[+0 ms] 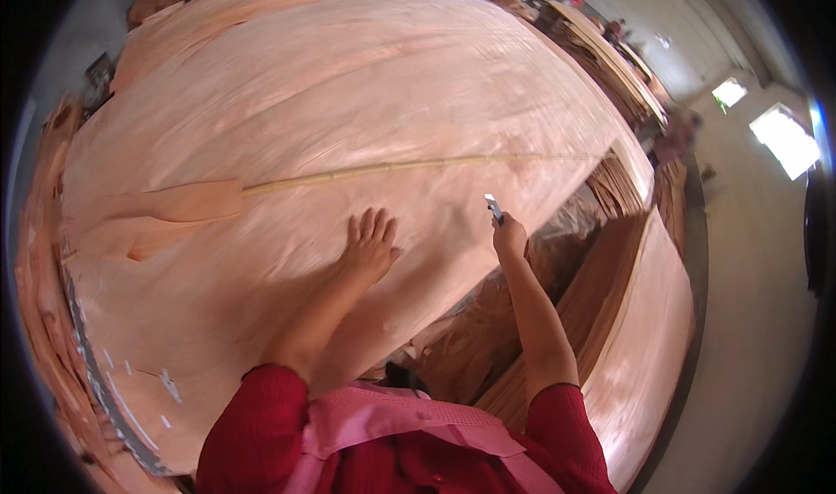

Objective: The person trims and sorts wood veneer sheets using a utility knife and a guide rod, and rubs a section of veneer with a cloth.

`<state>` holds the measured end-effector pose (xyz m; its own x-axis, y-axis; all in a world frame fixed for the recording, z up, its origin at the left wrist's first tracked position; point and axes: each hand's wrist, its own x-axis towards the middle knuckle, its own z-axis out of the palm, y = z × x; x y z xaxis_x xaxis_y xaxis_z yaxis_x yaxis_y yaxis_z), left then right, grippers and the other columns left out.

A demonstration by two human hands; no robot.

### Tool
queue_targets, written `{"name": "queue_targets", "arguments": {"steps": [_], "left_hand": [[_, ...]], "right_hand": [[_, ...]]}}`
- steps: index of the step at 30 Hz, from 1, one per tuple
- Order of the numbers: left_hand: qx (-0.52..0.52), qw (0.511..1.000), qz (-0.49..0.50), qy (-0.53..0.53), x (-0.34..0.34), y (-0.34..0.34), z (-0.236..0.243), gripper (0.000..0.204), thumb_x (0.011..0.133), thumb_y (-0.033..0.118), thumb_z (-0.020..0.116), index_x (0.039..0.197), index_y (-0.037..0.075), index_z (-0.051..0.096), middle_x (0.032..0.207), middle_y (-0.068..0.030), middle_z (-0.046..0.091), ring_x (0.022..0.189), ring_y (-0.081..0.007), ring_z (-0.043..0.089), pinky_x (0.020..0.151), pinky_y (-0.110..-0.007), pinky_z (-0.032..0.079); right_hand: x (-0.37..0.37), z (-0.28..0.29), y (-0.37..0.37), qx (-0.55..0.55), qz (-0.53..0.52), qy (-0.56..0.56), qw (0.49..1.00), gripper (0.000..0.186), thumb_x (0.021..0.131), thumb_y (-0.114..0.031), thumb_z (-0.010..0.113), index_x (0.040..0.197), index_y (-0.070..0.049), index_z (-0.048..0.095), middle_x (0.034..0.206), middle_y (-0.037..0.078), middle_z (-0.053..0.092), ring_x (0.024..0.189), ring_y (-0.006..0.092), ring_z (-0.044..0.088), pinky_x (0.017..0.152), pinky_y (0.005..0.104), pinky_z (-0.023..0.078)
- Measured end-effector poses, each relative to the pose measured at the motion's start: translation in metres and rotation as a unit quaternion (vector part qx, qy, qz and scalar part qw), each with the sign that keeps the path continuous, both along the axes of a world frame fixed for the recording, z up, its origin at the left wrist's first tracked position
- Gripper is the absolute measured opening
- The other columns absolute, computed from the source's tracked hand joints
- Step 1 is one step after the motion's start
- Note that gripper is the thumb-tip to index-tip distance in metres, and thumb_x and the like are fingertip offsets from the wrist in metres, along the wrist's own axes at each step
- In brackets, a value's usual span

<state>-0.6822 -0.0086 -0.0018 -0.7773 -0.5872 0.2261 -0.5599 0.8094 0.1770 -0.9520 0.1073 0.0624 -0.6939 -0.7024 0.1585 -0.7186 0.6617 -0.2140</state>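
My left hand [370, 248] lies spread on a large pale pinkish wood veneer sheet [374, 84], its fingers apart. My right hand [509, 240] grips a small silver box cutter [495, 208] with its blade pointing forward, over the sheet near its right edge. A thin yellowish strip or seam [348, 177] crosses the sheet beyond my hands. At the left, a loose, torn veneer piece [183, 206] lies along that line.
Below the sheet's right edge are crumpled veneers and an angled stack [636, 337]. More stacks [601, 54] stand at the back right, with a blurred person [677, 137] nearby. Ragged veneer edges [48, 302] line the left. A pale wall [740, 259] with bright windows is at right.
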Motion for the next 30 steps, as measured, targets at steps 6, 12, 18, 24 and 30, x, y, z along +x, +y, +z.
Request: {"name": "queue_targets", "arguments": {"steps": [6, 12, 18, 24, 30], "left_hand": [[0.002, 0.999, -0.026, -0.038, -0.023, -0.007, 0.002, 0.066, 0.082, 0.045, 0.047, 0.133, 0.005, 0.032, 0.139, -0.0118, 0.028, 0.131, -0.0286, 0.021, 0.101, -0.056, 0.016], [0.025, 0.953, 0.301, -0.016, -0.068, 0.002, -0.014, 0.066, 0.084, 0.046, 0.043, 0.132, 0.002, 0.032, 0.141, -0.0125, 0.026, 0.132, -0.0287, 0.018, 0.103, -0.054, 0.013], [0.060, 0.942, 0.331, -0.010, -0.071, 0.059, -0.012, 0.065, 0.082, 0.040, 0.048, 0.130, -0.001, 0.034, 0.141, -0.0150, 0.024, 0.133, -0.0289, 0.015, 0.106, -0.049, 0.012], [0.117, 0.948, 0.291, -0.062, -0.062, 0.148, -0.012, 0.069, 0.080, 0.039, 0.053, 0.133, 0.002, 0.029, 0.142, -0.0136, 0.022, 0.133, -0.0285, 0.016, 0.105, -0.053, 0.014], [0.034, 0.875, 0.470, -0.107, -0.033, 0.123, -0.002, 0.066, 0.080, 0.043, 0.052, 0.131, 0.005, 0.034, 0.141, -0.0136, 0.024, 0.132, -0.0309, 0.017, 0.103, -0.057, 0.014]], "right_hand": [[-0.189, -0.058, -0.103, 0.027, 0.178, 0.086, 0.980, 0.037, 0.088, -0.014, 0.038, 0.124, -0.020, 0.043, 0.121, 0.009, 0.050, 0.094, 0.0322, 0.058, 0.079, 0.0444, 0.047], [-0.228, -0.068, -0.152, 0.075, 0.472, 0.138, 0.868, 0.013, 0.078, -0.011, 0.052, 0.088, -0.004, 0.055, 0.085, 0.014, 0.058, 0.068, 0.0330, 0.060, 0.061, 0.0421, 0.050], [-0.233, 0.008, -0.144, 0.045, 0.518, 0.129, 0.844, 0.018, 0.069, -0.010, 0.064, 0.079, -0.006, 0.049, 0.078, 0.013, 0.054, 0.066, 0.0303, 0.060, 0.055, 0.0395, 0.050], [-0.288, 0.058, -0.150, 0.009, 0.520, 0.174, 0.836, 0.029, 0.064, -0.008, 0.069, 0.081, -0.006, 0.045, 0.078, 0.012, 0.052, 0.063, 0.0315, 0.057, 0.053, 0.0400, 0.048], [-0.318, 0.047, -0.119, -0.005, 0.517, 0.133, 0.845, 0.025, 0.064, -0.005, 0.065, 0.078, -0.008, 0.046, 0.073, 0.013, 0.054, 0.061, 0.0336, 0.056, 0.055, 0.0433, 0.047]]}}
